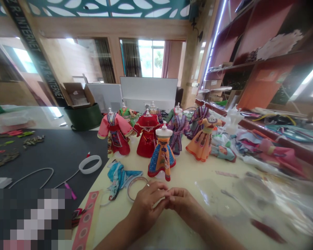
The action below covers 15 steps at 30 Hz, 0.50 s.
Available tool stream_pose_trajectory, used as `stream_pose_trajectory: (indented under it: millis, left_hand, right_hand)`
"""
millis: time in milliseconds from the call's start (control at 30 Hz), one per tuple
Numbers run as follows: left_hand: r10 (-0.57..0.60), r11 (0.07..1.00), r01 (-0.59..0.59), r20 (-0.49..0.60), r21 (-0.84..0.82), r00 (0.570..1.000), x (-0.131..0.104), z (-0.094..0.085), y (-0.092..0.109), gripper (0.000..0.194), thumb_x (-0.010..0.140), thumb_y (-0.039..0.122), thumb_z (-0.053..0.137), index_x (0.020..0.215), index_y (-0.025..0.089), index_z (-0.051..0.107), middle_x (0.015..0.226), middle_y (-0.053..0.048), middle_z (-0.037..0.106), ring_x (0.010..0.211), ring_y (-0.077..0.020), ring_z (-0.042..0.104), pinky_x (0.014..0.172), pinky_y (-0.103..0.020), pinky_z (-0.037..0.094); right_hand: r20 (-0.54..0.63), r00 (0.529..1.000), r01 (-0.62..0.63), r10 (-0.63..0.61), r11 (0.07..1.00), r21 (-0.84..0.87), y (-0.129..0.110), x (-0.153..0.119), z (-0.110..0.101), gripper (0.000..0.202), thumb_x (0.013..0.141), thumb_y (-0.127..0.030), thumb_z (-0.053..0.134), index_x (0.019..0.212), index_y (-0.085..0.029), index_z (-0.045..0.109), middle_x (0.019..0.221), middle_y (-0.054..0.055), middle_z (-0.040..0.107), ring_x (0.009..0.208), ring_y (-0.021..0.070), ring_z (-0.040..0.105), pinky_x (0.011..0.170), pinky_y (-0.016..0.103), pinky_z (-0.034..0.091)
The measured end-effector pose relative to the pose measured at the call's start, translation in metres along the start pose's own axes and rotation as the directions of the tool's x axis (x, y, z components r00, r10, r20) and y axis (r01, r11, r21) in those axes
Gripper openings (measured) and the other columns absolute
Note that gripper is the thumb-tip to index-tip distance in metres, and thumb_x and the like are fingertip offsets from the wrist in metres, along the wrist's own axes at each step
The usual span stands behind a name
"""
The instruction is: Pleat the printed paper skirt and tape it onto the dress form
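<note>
Low over the pale tabletop, my left hand (151, 201) and my right hand (181, 203) meet at the fingertips, both pinched closed. Whatever lies between the fingers is too small or hidden to make out. Just beyond them stands a small dress form in an orange and blue dress with red trim (162, 158). A roll of tape (130, 195) lies flat beside my left hand, partly covered by it. Left of that roll is a crumpled piece of turquoise cloth (117, 177).
Behind stand several dressed forms, among them a red dress (148, 139), a pink-sleeved dress (117, 137) and an orange dress (203, 140). A pink patterned strip (86, 220) lies at left, a white ring (90, 164) on the dark mat. Right are plastic bags and a red-handled tool (267, 229).
</note>
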<state>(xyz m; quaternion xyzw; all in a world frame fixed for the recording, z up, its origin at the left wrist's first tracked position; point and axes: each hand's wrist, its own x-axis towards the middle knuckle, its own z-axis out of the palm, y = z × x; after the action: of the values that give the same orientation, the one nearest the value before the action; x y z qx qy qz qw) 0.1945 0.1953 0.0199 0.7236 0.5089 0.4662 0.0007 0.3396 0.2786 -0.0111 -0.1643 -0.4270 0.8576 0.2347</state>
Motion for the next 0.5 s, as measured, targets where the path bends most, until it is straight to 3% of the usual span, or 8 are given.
stream_pose_trajectory:
  millis: [100,267,500]
  left_hand:
    - [0.03,1.0,-0.029,-0.008,0.006,1.0,0.002,0.0,0.002,0.016,0.081,0.011,0.055,0.091,0.019,0.065,0.09,-0.007,0.066,0.084,-0.0174,0.061,0.074,-0.029,0.05]
    - [0.014,1.0,-0.013,-0.092,0.015,0.996,0.005,-0.002,0.005,0.011,0.08,0.011,0.057,0.086,0.018,0.064,0.087,-0.006,0.067,0.083,-0.0171,0.062,0.077,-0.029,0.05]
    - [0.06,0.98,-0.009,-0.25,0.2,0.966,0.016,-0.016,0.011,0.011,0.079,0.01,0.059,0.086,0.018,0.063,0.086,-0.005,0.067,0.082,-0.0171,0.063,0.077,-0.03,0.05]
  right_hand:
    - [0.014,1.0,-0.004,0.003,1.0,0.006,0.001,0.0,0.001,0.019,0.067,-0.027,0.081,0.073,-0.011,0.071,0.065,0.003,0.061,0.062,0.0127,0.053,0.068,0.026,0.039]
    - [0.042,0.997,0.055,-0.057,0.997,0.051,-0.004,-0.001,0.008,0.022,0.081,-0.032,0.067,0.075,-0.011,0.069,0.066,0.002,0.054,0.064,0.0122,0.048,0.066,0.026,0.038]
    - [-0.097,0.988,0.113,-0.123,0.988,-0.106,-0.007,0.004,0.005,0.03,0.077,-0.041,0.071,0.084,-0.012,0.069,0.066,0.001,0.053,0.059,0.011,0.048,0.063,0.025,0.039]
